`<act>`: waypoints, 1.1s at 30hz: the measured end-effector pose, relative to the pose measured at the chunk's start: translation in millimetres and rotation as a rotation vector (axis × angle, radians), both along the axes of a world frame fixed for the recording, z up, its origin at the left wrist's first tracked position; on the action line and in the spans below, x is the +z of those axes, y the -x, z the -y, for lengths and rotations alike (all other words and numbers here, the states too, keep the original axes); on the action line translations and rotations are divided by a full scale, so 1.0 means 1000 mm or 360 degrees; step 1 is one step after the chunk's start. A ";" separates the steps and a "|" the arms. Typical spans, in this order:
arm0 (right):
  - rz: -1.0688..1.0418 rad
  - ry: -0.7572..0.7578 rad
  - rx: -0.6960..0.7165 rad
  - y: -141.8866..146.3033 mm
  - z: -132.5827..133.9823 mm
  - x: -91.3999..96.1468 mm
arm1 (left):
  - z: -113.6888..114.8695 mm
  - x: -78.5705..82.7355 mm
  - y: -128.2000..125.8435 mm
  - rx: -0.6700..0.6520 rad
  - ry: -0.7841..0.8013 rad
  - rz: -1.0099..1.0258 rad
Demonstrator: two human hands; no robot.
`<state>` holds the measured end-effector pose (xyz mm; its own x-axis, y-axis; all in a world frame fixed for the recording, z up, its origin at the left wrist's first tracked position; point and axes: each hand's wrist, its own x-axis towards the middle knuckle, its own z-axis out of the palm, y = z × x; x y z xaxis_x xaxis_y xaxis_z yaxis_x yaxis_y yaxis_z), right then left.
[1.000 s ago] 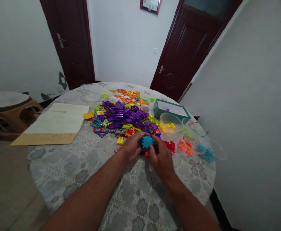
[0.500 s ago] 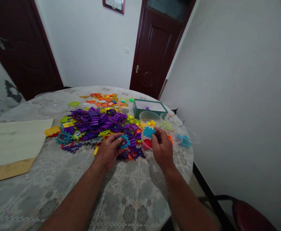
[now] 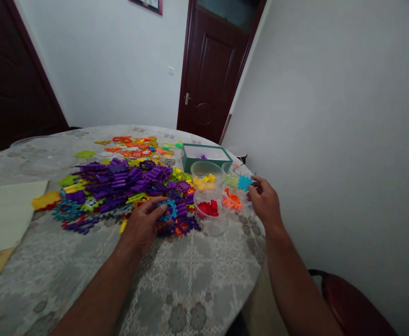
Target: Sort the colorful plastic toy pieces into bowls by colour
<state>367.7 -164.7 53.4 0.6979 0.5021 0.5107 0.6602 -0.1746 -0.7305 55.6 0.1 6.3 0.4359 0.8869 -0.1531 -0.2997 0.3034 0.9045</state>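
Observation:
Near the front edge of a heap of plastic pieces (image 3: 120, 184), mostly purple, my left hand (image 3: 139, 224) pinches a blue gear ring (image 3: 169, 210) with an open centre. Further right, my right hand (image 3: 265, 198) grips a solid light-blue gear piece (image 3: 245, 182) by its right side, held above the clear tubs. Below and left of that piece, one tub holds orange pieces (image 3: 231, 199). Beside it, red pieces (image 3: 208, 208) lie in another clear tub, and yellow pieces (image 3: 204, 180) sit in a tub behind.
A green-edged box (image 3: 206, 156) with a white inside stands behind the tubs. Orange and yellow pieces (image 3: 134, 147) are spread at the back of the table. Pale boards (image 3: 8, 214) lie at the left. A dark red chair (image 3: 351, 303) is at the lower right, near the wall.
My right hand has carried the solid light-blue gear piece rightward, away from the red tub. My left hand keeps the blue gear ring. The view has turned slightly to the right.

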 end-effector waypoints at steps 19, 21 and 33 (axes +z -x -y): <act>0.0399 0.0093 -0.0026 0.016 0.021 -0.020 | 0.001 -0.006 0.001 -0.0300 -0.0127 -0.0146; 0.0234 0.0147 0.0363 0.063 0.012 -0.021 | 0.004 -0.005 0.002 -0.0387 -0.0147 -0.0173; -0.0116 0.0111 0.0808 0.130 -0.001 -0.016 | 0.011 0.003 0.005 -0.0609 -0.0466 -0.0396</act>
<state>237.8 -164.0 37.3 0.3898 0.8181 0.4229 0.6222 0.1046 -0.7758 50.5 -10.4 9.8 0.7183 0.6928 -0.0629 0.0166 0.0734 0.9972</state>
